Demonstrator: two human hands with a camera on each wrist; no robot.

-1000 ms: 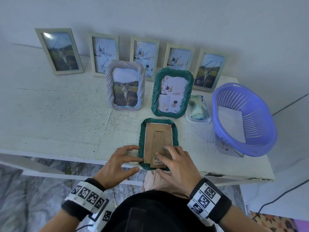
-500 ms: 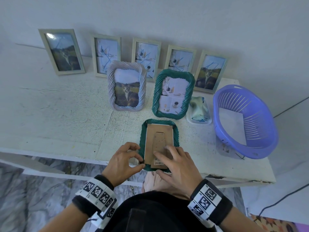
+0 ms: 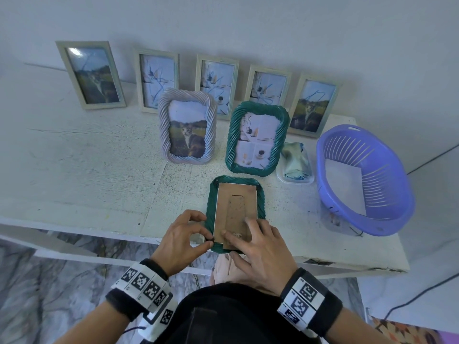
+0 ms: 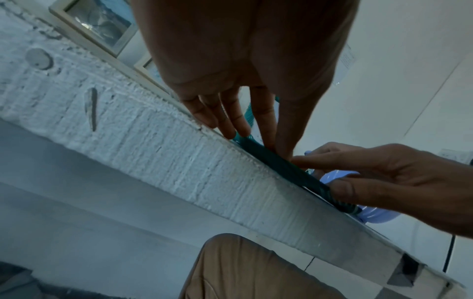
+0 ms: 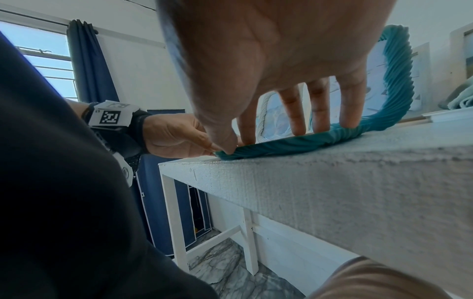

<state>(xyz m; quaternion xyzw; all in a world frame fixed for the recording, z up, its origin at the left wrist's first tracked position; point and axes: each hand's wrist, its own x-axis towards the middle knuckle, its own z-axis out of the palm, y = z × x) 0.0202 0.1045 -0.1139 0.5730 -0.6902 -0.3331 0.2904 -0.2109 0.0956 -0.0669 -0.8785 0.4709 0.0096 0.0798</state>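
Note:
A dark green rope-edged picture frame [image 3: 210, 207] lies face down near the front edge of the white table [image 3: 99, 194], its brown cardboard back [image 3: 233, 207] facing up. My left hand [image 3: 211, 240] pinches the frame's near-left edge between thumb and index finger. My right hand [image 3: 244, 234] rests with straight fingers flat on the near end of the cardboard back. In the left wrist view my left hand's fingertips [image 4: 279, 149] meet on the green frame [image 4: 281, 168]. In the right wrist view my right hand [image 5: 268, 137] presses down on the frame [image 5: 294, 143], its thumb on the near rim.
Behind stand a second green frame [image 3: 257, 137] and a lilac frame [image 3: 187, 126]. Several pale frames [image 3: 90, 74] lean on the wall. A purple basket [image 3: 362, 177] sits at the right, with a small white tray [image 3: 295, 178] holding a folded cloth beside it.
My left hand went from spread beside the frame to a thumb-and-index pinch on its near-left edge. The right hand has stayed pressed on the cardboard back.

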